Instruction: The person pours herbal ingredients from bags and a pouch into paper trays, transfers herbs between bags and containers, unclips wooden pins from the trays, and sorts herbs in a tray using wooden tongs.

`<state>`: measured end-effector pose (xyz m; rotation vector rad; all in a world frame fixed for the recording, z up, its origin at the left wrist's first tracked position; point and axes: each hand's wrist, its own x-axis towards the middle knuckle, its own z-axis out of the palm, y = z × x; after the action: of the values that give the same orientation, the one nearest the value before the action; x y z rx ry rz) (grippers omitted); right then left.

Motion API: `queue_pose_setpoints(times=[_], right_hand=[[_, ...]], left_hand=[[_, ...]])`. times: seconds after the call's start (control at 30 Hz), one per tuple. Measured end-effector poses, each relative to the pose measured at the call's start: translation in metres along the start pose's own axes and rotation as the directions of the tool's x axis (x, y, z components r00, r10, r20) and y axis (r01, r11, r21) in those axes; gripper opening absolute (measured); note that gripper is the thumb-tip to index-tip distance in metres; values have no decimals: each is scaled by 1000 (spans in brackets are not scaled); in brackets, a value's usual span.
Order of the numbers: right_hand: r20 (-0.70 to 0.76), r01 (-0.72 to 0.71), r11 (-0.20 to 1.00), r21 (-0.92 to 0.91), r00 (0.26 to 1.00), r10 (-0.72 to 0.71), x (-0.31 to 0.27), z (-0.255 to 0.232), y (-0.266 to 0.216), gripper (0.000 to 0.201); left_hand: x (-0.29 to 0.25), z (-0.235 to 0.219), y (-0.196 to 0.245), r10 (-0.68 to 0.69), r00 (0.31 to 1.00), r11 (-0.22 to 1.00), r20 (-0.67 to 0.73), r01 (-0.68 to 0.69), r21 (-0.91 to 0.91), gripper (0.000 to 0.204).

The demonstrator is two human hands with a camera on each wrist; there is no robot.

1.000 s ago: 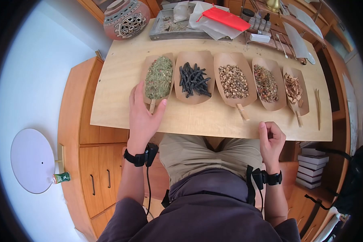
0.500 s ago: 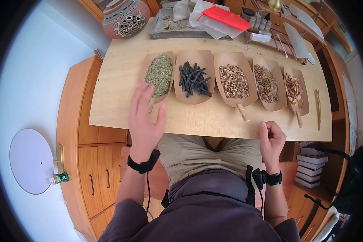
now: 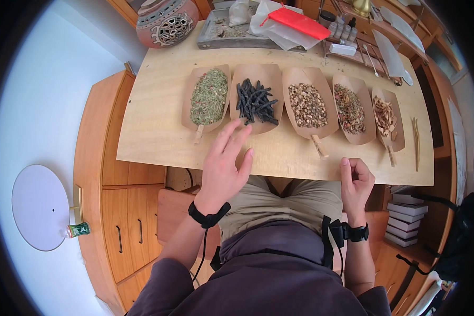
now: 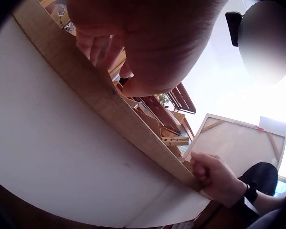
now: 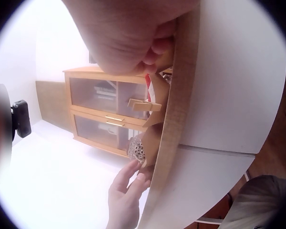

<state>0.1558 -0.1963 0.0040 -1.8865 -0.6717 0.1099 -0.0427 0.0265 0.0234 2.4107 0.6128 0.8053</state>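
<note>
Over the front edge of the table, my left hand reaches with extended fingers and holds nothing. Its fingertips overlap the front rim of a paper tray of black, shrivelled pods. Left of it is a tray heaped with green dried herb, a wooden clothespin at its front end. Loosely curled and holding nothing, my right hand rests at the table's front edge. Nearby, another clothespin sits on the tray of tan dried pieces.
Farther right are a tray of mixed dried herbs and one of woody slices, then wooden tweezers. Behind stand a latticed clay pot, a grey tray, a red pouch and small bottles.
My left hand has moved right, from the green herb tray to the front of the black pod tray. The right hand has stayed put.
</note>
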Motion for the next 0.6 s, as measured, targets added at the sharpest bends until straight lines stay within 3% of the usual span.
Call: queue_pose_setpoints(times=[0.47,0.53,0.6], right_hand=[[17,-11,999,-31,1000,11,5,-2,-5,26],[84,-136,990,35,988,133,13,-3,-3,17],[65,-118,992,51,991,114,19,6,-12,12]], left_hand=[[10,4,-11,-59,992,998,-110,63,29,46],[10,5,-12,-58,991,998,-118,62,25,46],[12,7,-13,-23,989,998,-146,31,49,42]])
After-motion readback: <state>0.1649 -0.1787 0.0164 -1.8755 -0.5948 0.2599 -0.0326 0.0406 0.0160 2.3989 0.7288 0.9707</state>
